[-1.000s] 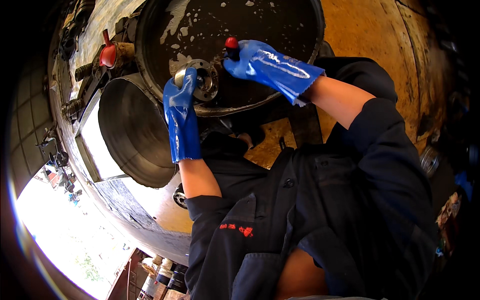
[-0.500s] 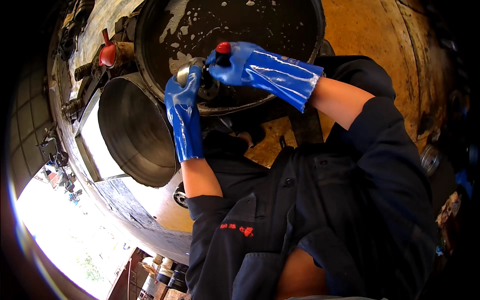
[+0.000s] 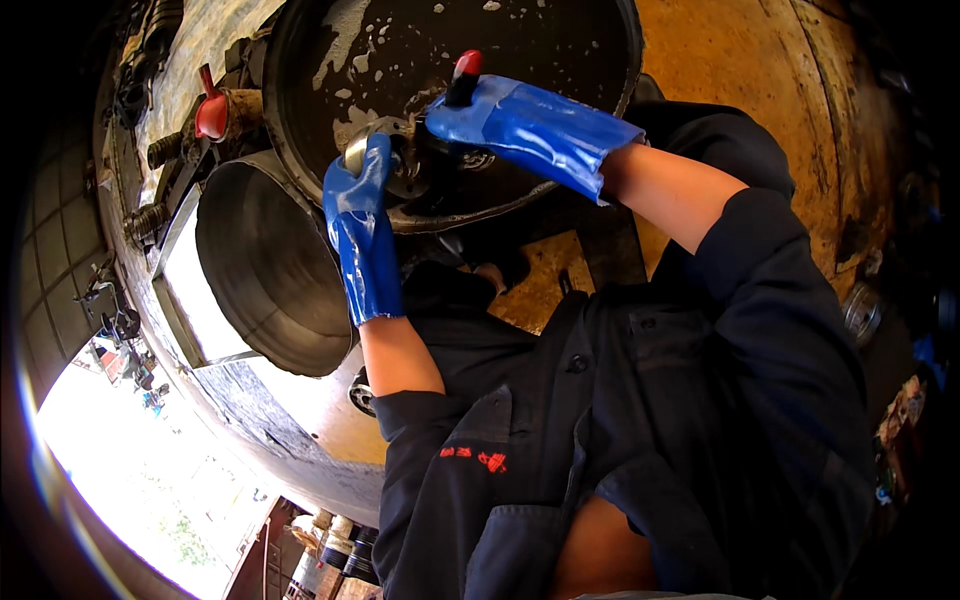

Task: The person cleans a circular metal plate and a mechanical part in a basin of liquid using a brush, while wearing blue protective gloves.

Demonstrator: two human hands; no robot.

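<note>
My left hand [image 3: 355, 195], in a long blue rubber glove, is closed around a rounded metal machine part [image 3: 407, 172] with a shiny end and a darker flange. My right hand [image 3: 475, 112], gloved the same way, grips a black handle with a red tip [image 3: 467, 66]. The handle leans upward out of the fist, and its working end is hidden. Both hands are over the near side of a large round basin [image 3: 480, 212] of dark liquid with patches of foam. A small gap separates the right hand from the metal part.
Left of the basin, a big open metal drum [image 3: 270, 270] lies tilted. Beyond it are a red funnel-shaped piece [image 3: 211, 112] and threaded metal parts [image 3: 147, 215]. A stained yellow-brown floor [image 3: 730, 70] lies to the right. My dark-trousered knee [image 3: 740, 150] is beside the basin.
My right hand has shifted slightly right, away from the metal part, and the red-tipped handle has risen and tilted. The left hand has moved a little left with the part.
</note>
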